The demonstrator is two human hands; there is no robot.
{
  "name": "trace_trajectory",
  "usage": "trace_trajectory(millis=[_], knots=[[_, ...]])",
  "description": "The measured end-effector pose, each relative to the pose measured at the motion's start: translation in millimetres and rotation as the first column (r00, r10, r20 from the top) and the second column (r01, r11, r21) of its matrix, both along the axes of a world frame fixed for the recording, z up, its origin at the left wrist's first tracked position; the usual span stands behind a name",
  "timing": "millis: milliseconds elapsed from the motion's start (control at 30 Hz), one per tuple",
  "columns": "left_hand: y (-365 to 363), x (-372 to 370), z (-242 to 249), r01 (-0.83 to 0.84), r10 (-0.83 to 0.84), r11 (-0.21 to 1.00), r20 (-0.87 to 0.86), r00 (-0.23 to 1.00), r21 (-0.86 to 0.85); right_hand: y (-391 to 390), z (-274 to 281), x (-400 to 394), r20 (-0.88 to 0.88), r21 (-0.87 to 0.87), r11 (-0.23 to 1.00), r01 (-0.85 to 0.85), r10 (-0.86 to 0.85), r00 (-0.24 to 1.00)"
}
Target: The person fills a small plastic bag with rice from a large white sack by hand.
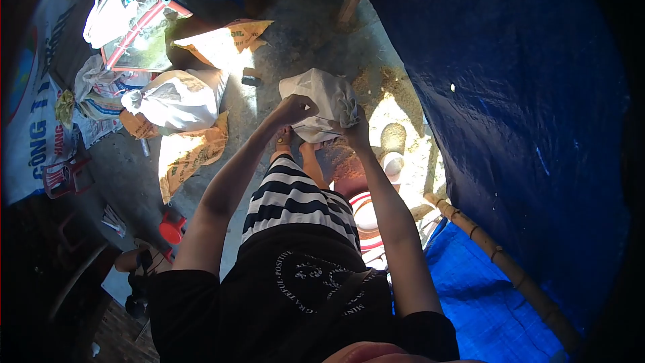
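Observation:
A full white sack (316,91) stands on the floor in front of my feet, its gathered top bunched at the right. My right hand (355,131) is closed around that gathered neck. Over the sack's left part is my left hand (296,109), its fingers curled and pinched together. A thin dark strand runs between the two hands near the sack's neck. Whether the left fingers hold the strand's end is too small to make out.
Another tied white sack (181,101) lies at the left among orange-printed bags (191,154). A red-rimmed basin (366,218) and a white bowl (392,163) are beside my right forearm. Blue tarpaulin (510,94) hangs at the right, with a bamboo pole (504,262). A red stool (173,228) stands lower left.

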State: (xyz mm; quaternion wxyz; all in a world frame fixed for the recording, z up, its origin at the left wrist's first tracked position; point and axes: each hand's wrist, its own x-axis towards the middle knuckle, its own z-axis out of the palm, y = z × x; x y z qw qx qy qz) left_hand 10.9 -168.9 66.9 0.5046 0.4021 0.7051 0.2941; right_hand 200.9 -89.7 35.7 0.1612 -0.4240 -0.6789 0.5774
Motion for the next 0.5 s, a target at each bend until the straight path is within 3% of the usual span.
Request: trace_trajectory(millis=[33,133,167,200,233,267,300,333,367,400,467,500], knots=[[-0.5,-11.0,9.8,0.016,-0.027,0.994,-0.098,0.995,-0.104,1.5,-5.0,5.8,-0.019,-0.008,1.000,0.010,-0.010,1.000],[-10.9,-51.8,-9.1,0.000,-0.021,0.993,-0.182,0.983,-0.117,4.8,-4.7,18.8,0.004,0.001,0.999,0.043,-0.043,0.999],[-16.6,-67.7,-24.2,-0.096,0.084,0.992,-0.151,0.985,-0.077,4.1,-3.6,22.7,0.041,0.016,0.998,0.065,-0.065,0.997],[-23.1,-84.8,-35.3,-0.164,0.171,0.983,-0.085,0.982,0.083,3.6,-7.3,26.4,0.042,0.016,0.997,0.070,-0.071,0.997],[-25.6,-98.7,-38.4,-0.300,0.300,0.949,0.013,0.954,0.095,2.5,-14.8,30.7,0.011,-0.006,0.993,0.115,-0.115,0.993],[-22.4,-108.7,-10.2,-0.527,0.544,0.837,0.114,0.831,-0.151,2.3,-17.8,33.6,-0.019,-0.029,0.987,0.159,-0.159,0.987],[-25.6,-116.4,-10.3,-0.713,0.697,0.699,0.272,0.664,-0.051,3.8,-19.8,37.9,-0.019,-0.028,0.986,0.165,-0.165,0.986],[-27.2,-123.5,-17.5,-0.890,0.843,0.452,0.298,0.447,0.054,5.4,-20.0,41.0,-0.040,-0.038,0.985,0.167,-0.169,0.985],[-24.9,-140.4,-47.1,-0.997,0.891,0.075,0.449,0.072,0.012,4.0,-19.9,42.6,-0.061,-0.051,0.984,0.173,-0.176,0.982],[-37.8,-155.0,-65.1,-0.996,0.761,0.063,0.649,0.004,-0.068,0.5,-14.7,42.1,-0.061,-0.056,0.981,0.184,-0.188,0.980],[-17.2,-130.3,-22.6,-0.989,0.862,0.115,0.504,0.050,-0.098,-0.3,4.0,37.6,-0.067,-0.169,0.954,0.247,-0.261,0.963],[-8.5,-106.9,-15.9,-0.957,0.831,0.285,0.514,0.213,-0.064,-1.2,-1.5,39.3,-0.065,-0.169,0.953,0.251,-0.265,0.962]])
